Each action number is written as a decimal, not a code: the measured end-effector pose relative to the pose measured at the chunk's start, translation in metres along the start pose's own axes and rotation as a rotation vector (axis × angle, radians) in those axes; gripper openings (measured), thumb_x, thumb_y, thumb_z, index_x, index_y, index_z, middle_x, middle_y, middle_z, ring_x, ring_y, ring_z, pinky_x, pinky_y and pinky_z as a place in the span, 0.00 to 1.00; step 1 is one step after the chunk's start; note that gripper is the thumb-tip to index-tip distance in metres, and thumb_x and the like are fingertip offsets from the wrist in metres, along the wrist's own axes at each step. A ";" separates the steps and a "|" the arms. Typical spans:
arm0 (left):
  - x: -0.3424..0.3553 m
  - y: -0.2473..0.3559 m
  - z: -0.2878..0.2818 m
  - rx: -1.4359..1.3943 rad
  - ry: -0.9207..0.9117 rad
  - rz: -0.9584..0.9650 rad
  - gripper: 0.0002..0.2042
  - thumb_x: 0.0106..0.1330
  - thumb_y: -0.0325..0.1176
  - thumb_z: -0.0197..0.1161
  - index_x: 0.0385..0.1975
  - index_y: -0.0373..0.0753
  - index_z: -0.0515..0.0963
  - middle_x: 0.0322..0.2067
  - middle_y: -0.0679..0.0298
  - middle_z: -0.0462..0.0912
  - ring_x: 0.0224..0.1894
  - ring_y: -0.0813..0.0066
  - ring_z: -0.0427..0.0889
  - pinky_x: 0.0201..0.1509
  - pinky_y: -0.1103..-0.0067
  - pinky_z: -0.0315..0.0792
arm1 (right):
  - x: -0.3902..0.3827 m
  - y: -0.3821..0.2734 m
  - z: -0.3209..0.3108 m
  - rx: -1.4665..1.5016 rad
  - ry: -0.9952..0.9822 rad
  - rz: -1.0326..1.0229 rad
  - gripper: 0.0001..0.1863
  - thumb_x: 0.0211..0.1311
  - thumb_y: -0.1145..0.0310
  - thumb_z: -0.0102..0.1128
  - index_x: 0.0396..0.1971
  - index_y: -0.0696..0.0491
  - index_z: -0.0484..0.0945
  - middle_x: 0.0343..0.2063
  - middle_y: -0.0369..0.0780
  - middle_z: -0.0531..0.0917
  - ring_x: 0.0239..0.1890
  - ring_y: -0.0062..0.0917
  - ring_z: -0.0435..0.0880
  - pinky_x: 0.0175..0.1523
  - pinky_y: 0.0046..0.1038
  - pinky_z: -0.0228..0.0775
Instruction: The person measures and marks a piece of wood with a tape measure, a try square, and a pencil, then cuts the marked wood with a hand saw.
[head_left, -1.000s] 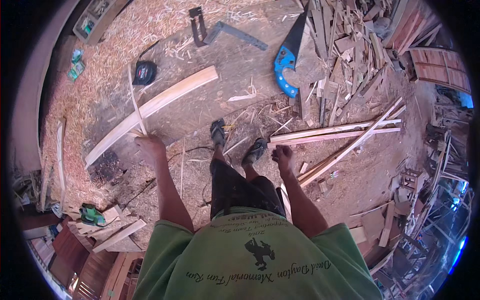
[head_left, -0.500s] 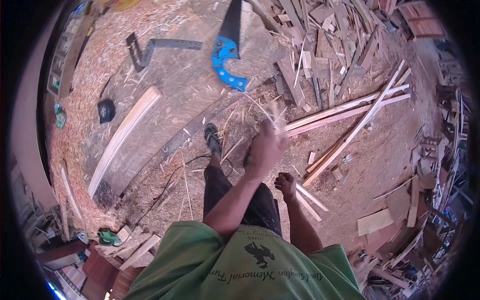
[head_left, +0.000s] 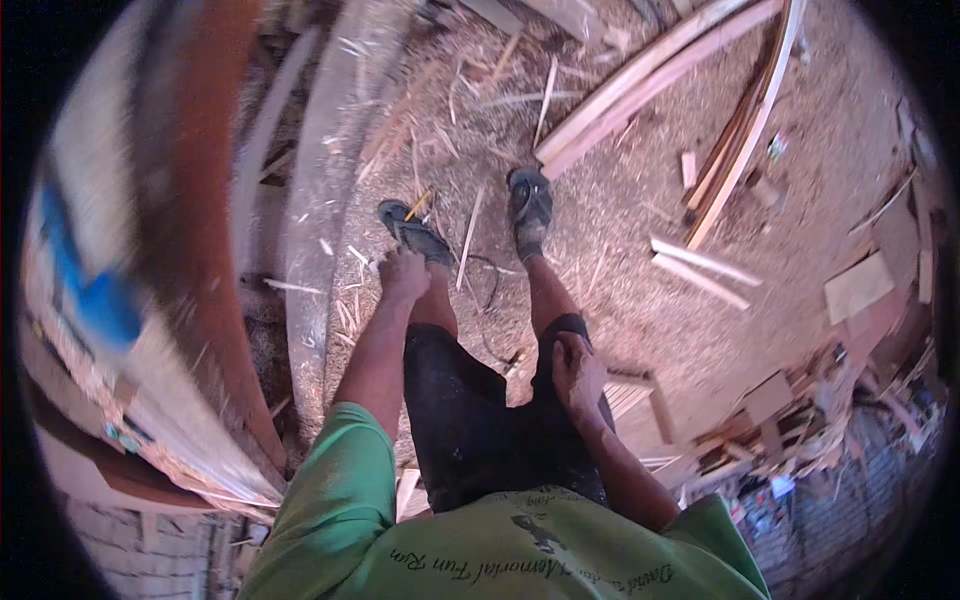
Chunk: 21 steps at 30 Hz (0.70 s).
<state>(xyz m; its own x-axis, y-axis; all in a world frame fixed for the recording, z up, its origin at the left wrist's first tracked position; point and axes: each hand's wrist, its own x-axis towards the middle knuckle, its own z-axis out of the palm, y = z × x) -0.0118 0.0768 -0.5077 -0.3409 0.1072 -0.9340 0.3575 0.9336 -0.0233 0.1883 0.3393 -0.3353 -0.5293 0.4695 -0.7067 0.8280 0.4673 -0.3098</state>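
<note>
Feed on my end has black cloth shorts [head_left: 450, 430], pale dusty scuffs on them, and dark flat sandals: left sandal [head_left: 418, 236] crossed by a thin yellow stick [head_left: 420, 204], right sandal [head_left: 530, 200] just beside the end of two long sawn strips [head_left: 640, 95], pale and pinkish, straight-sided but bent by the lens. Left hand [head_left: 403, 272] hangs over the left shin near that sandal, fingers loosely bent; a pale bit shows at its side — can't tell if it's pinched or lying behind. Right hand [head_left: 580, 375] is half open at the right thigh, back up, nothing in it that I can see; shorts right under it, contact unclear.

Edges: the counter's brown edge [head_left: 212, 200] curves down the left, blurred, with a blue saw handle [head_left: 105, 305] smeared beyond it. A grey plank [head_left: 318, 200] runs between that edge and the left foot. Most open room I get is right of the feet, up to two short pale strips [head_left: 705, 272].

Ground [head_left: 635, 215] is brown, dusty, littered with shavings and slivers; a dark cable [head_left: 493, 290] loops between the legs. Scrap wood [head_left: 770, 415] heaps up lower right — the rim there too dark to sort.
</note>
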 end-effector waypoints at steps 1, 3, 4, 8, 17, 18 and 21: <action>0.018 -0.014 0.011 0.022 0.048 -0.008 0.19 0.62 0.44 0.67 0.51 0.43 0.85 0.59 0.53 0.76 0.63 0.50 0.75 0.59 0.55 0.76 | 0.003 -0.019 -0.007 -0.072 -0.052 -0.036 0.13 0.67 0.62 0.61 0.47 0.50 0.83 0.41 0.46 0.87 0.41 0.44 0.87 0.47 0.41 0.78; 0.060 -0.025 0.025 0.042 0.073 0.063 0.20 0.63 0.44 0.66 0.53 0.47 0.84 0.65 0.51 0.70 0.63 0.48 0.74 0.61 0.53 0.74 | 0.007 -0.027 -0.008 -0.139 -0.057 -0.119 0.12 0.65 0.63 0.65 0.46 0.49 0.84 0.36 0.41 0.86 0.39 0.40 0.87 0.42 0.41 0.79; 0.079 -0.028 0.031 0.053 0.051 0.080 0.20 0.63 0.44 0.66 0.53 0.47 0.84 0.65 0.51 0.70 0.63 0.48 0.74 0.61 0.53 0.74 | 0.007 -0.028 -0.008 -0.138 -0.064 -0.090 0.12 0.65 0.63 0.65 0.46 0.49 0.84 0.36 0.41 0.86 0.39 0.40 0.87 0.42 0.41 0.79; 0.159 -0.025 0.063 0.083 0.098 0.086 0.21 0.64 0.46 0.64 0.55 0.46 0.83 0.69 0.53 0.67 0.66 0.47 0.71 0.67 0.54 0.70 | 0.008 -0.027 -0.009 -0.212 -0.097 -0.098 0.14 0.62 0.62 0.68 0.46 0.48 0.84 0.32 0.39 0.84 0.35 0.38 0.87 0.40 0.37 0.79; 0.143 -0.019 0.078 -0.249 0.169 0.024 0.13 0.67 0.35 0.59 0.40 0.31 0.85 0.43 0.48 0.85 0.45 0.52 0.86 0.47 0.59 0.80 | 0.017 -0.059 0.001 -0.186 -0.188 -0.077 0.15 0.63 0.66 0.67 0.49 0.51 0.82 0.37 0.45 0.85 0.39 0.42 0.87 0.44 0.41 0.80; 0.116 -0.002 0.064 -0.252 0.192 -0.014 0.13 0.67 0.35 0.59 0.40 0.31 0.85 0.43 0.48 0.85 0.45 0.52 0.86 0.47 0.59 0.80 | 0.027 -0.056 0.006 -0.098 -0.158 -0.202 0.18 0.64 0.68 0.66 0.54 0.52 0.80 0.46 0.51 0.83 0.45 0.47 0.86 0.49 0.42 0.80; -0.003 0.044 0.034 -0.631 0.216 0.316 0.14 0.71 0.36 0.57 0.44 0.30 0.79 0.32 0.50 0.87 0.37 0.50 0.88 0.41 0.62 0.80 | 0.061 -0.096 -0.002 -0.270 -0.022 -0.598 0.35 0.61 0.79 0.61 0.71 0.49 0.68 0.62 0.50 0.75 0.64 0.51 0.73 0.62 0.50 0.74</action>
<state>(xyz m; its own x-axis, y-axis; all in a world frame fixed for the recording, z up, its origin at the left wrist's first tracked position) 0.0341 0.1059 -0.5183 -0.4917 0.4079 -0.7693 -0.0788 0.8590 0.5059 0.0762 0.3244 -0.3474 -0.8778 0.0558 -0.4757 0.3147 0.8159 -0.4850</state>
